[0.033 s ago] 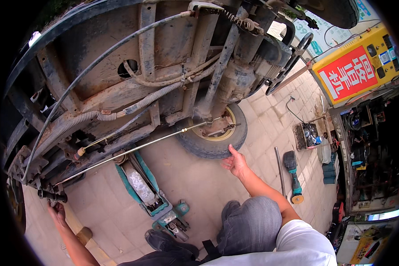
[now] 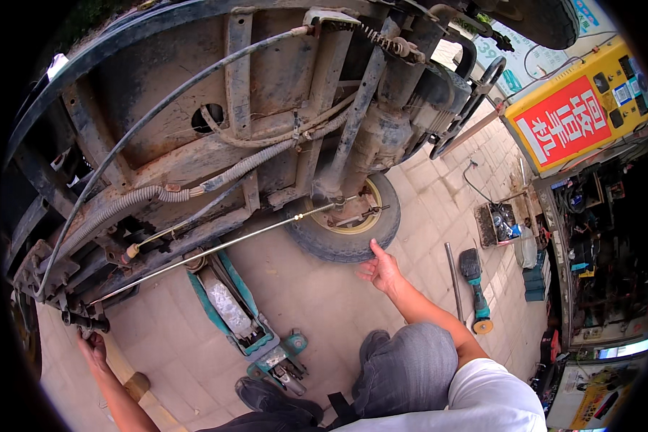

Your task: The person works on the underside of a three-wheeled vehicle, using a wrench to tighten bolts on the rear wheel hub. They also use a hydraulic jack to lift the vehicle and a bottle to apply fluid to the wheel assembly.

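Observation:
A vehicle, its rusty underside (image 2: 173,79) facing me, is tipped up on its side. My left hand (image 2: 93,349) is closed on the lower edge of a dark metal lever (image 2: 85,320) at the frame's far left end; its fingertips are partly hidden. From that lever a thin brake rod (image 2: 216,249) runs to the hub of a wheel (image 2: 345,248) with a black tyre and yellowish rim. At the tyre's near edge is my right hand (image 2: 381,270), the thumb against the rubber and the fingers curled below it.
A teal floor jack (image 2: 234,309) stands under the frame, between my arms. On the paving to the right lie a metal bar (image 2: 453,277) and a teal angle grinder (image 2: 477,288). Beyond are a tool box (image 2: 500,219), a yellow cabinet (image 2: 579,104) and cluttered shelves (image 2: 590,237).

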The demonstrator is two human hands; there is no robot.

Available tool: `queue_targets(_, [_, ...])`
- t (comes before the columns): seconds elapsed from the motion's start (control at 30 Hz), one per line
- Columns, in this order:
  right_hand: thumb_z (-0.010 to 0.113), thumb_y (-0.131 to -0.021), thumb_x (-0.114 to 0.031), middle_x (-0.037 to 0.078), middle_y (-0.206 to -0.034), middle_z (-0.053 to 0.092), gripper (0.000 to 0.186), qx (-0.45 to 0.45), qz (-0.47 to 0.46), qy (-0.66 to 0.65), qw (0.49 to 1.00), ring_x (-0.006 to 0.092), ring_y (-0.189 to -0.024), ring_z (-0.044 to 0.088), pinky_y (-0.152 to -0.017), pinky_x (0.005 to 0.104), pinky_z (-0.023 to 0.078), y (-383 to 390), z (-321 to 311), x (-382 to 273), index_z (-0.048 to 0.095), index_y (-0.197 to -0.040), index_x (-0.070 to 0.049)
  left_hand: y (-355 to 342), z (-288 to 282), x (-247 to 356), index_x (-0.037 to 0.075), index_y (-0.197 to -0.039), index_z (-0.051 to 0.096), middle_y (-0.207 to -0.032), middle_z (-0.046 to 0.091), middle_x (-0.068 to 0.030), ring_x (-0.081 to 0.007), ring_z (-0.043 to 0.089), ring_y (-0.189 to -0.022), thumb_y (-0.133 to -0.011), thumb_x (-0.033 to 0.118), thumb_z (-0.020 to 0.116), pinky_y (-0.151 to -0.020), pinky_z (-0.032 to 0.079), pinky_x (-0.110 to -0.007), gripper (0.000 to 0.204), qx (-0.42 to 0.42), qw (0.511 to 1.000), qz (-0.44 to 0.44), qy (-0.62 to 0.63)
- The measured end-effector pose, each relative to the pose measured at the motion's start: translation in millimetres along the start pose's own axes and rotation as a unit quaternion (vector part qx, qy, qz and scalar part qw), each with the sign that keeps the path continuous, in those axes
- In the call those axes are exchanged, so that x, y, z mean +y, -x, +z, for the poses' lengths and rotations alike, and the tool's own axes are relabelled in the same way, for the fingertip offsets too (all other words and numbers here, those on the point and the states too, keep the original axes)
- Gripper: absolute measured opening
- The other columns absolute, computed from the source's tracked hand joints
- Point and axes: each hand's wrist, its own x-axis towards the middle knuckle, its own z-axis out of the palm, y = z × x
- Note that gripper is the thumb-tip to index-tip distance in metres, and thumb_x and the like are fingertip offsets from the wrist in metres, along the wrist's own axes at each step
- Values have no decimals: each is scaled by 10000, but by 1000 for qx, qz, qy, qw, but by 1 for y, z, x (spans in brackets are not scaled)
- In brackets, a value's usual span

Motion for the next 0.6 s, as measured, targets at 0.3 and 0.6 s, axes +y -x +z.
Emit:
queue_targets(0.3, [720,-764,-493,261,-1148,567,833,72,-37,184,980,390,-1071,558,-912,524,441,11,-26,-58,435,-1253,118,18,31,-28,197,-884,547,-578,449,74,-47,325,-433,-959,277,434,-381,249,-191,158,21,1000,-12,-7])
queue_targets(0.6, [804,-690,-402,149,-1319,458,850,268,-901,338,52,302,-1242,405,-1026,388,330,300,164,-346,416,-1338,-13,2,12,-22,190,-913,568,-617,501,86,-23,372,-446,-955,311,467,-388,249,-174,163,52,998,32,-30])
